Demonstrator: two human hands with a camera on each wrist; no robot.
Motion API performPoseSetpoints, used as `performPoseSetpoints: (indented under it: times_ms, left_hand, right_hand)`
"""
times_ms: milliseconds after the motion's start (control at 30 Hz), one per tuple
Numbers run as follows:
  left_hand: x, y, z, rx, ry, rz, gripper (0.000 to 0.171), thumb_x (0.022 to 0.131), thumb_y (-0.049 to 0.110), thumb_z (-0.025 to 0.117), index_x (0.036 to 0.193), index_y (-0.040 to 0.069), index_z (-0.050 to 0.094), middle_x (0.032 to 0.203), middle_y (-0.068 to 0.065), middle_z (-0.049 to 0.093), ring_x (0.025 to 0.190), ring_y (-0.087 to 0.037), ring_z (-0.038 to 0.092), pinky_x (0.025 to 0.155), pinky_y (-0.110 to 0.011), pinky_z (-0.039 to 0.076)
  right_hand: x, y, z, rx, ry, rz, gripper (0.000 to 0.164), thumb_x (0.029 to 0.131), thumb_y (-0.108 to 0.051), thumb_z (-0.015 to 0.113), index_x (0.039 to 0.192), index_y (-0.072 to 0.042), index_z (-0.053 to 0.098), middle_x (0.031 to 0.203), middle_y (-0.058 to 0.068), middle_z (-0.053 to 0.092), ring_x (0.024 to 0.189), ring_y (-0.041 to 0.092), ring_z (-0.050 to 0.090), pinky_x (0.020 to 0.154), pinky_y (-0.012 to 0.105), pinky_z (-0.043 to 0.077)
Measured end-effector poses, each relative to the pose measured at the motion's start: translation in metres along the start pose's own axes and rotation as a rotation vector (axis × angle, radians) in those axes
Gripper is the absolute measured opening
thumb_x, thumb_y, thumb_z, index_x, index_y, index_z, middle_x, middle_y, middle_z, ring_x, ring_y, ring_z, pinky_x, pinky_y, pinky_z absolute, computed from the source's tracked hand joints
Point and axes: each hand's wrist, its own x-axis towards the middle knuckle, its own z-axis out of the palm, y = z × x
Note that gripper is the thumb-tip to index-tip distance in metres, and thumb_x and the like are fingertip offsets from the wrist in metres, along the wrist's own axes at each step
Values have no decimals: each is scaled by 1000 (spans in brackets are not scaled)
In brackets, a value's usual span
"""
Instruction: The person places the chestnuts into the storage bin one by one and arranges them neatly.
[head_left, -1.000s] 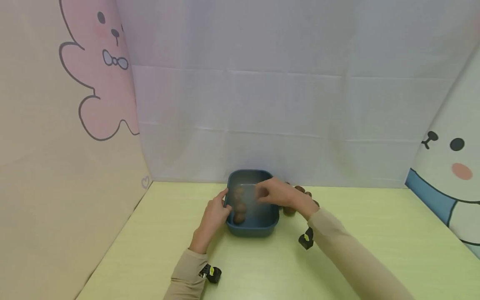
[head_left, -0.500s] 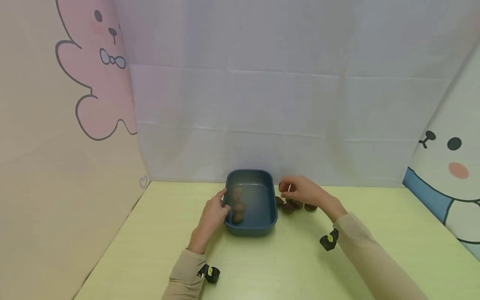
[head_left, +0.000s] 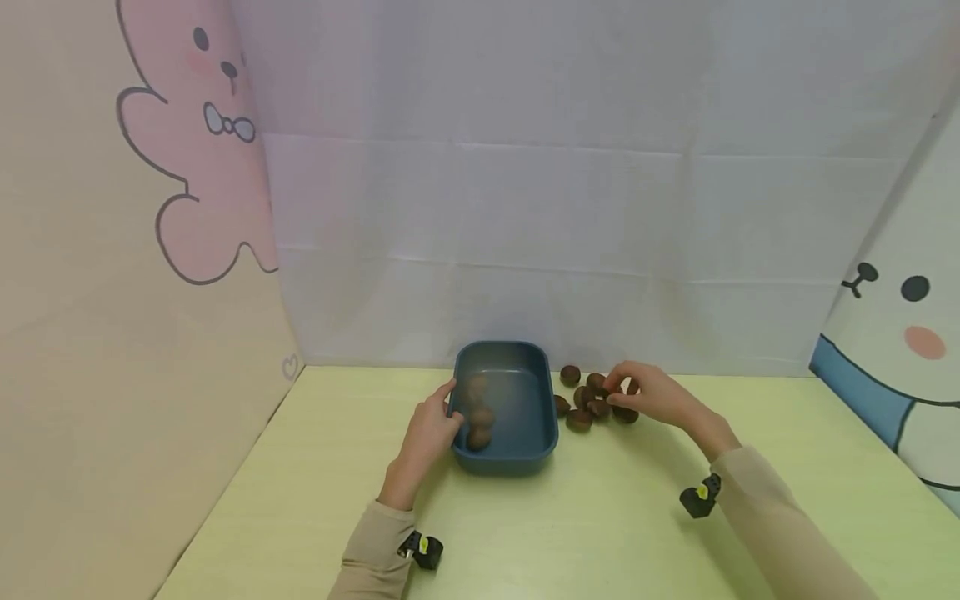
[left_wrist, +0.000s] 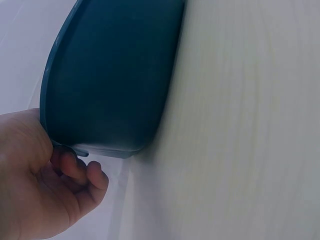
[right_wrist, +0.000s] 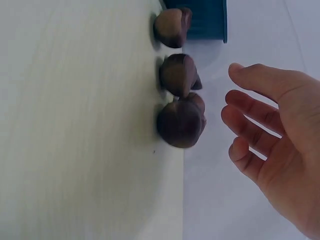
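Note:
A dark blue rectangular tub (head_left: 504,466) stands on the table, with several brown chestnuts (head_left: 478,437) along its left side. My left hand (head_left: 428,431) grips the tub's left rim; in the left wrist view the fingers (left_wrist: 95,177) curl at the rim beneath the thumb. Right of the tub lies a loose group of chestnuts (head_left: 578,421). Over the right part of that group hovers my right hand (head_left: 658,395), fingers loosely bent. From the right wrist, the hand (right_wrist: 280,135) holds nothing, and a gap separates it from the nearest chestnut (right_wrist: 180,123).
The pale yellow-green table (head_left: 570,533) meets a white cloth wall (head_left: 495,208) just behind the tub. Side walls bear a pink cartoon figure (head_left: 202,167) on the left and a white one on the right. Each wrist wears a small black camera (head_left: 700,497).
My right hand has gone from above the tub rightward to the chestnuts, then across to their right side. The left hand keeps its hold on the rim.

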Motion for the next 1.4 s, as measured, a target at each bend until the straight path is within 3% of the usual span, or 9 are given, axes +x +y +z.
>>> performPoseSetpoints:
  times_ms: [567, 967, 1200, 1400]
  left_hand:
    - [-1, 0, -1, 0, 7, -10, 66, 83, 0, 53, 149, 3, 44, 55, 4, 38, 45, -9, 29, 46, -23, 25]
    - [0, -2, 0, 4, 11, 0, 66, 83, 0, 53, 149, 3, 44, 55, 4, 38, 45, -9, 30, 46, -23, 26]
    - [0, -1, 1, -5, 1, 2, 66, 83, 0, 52, 148, 2, 44, 55, 5, 37, 44, -9, 28, 44, -22, 25]
    - [1, -2, 1, 8, 4, -7, 67, 83, 0, 52, 149, 4, 44, 55, 5, 33, 44, -9, 25, 44, -22, 23]
  right_hand:
    - [-27, 30, 5, 45, 7, -11, 41, 87, -18, 74, 123, -1, 61, 116, 19, 60, 73, 9, 57, 68, 25, 50]
    - [-26, 35, 14, 97, -29, -14, 41, 82, -8, 77, 119, 1, 62, 111, 17, 60, 68, 8, 55, 62, 24, 48]
    - [-24, 34, 14, 20, 29, -13, 37, 79, -5, 76, 114, -3, 65, 111, 13, 65, 81, 12, 60, 67, 24, 49]
    - [-20, 25, 9, 33, 74, -52, 36, 82, -4, 72, 117, -2, 64, 110, 13, 66, 85, 16, 63, 65, 24, 51]
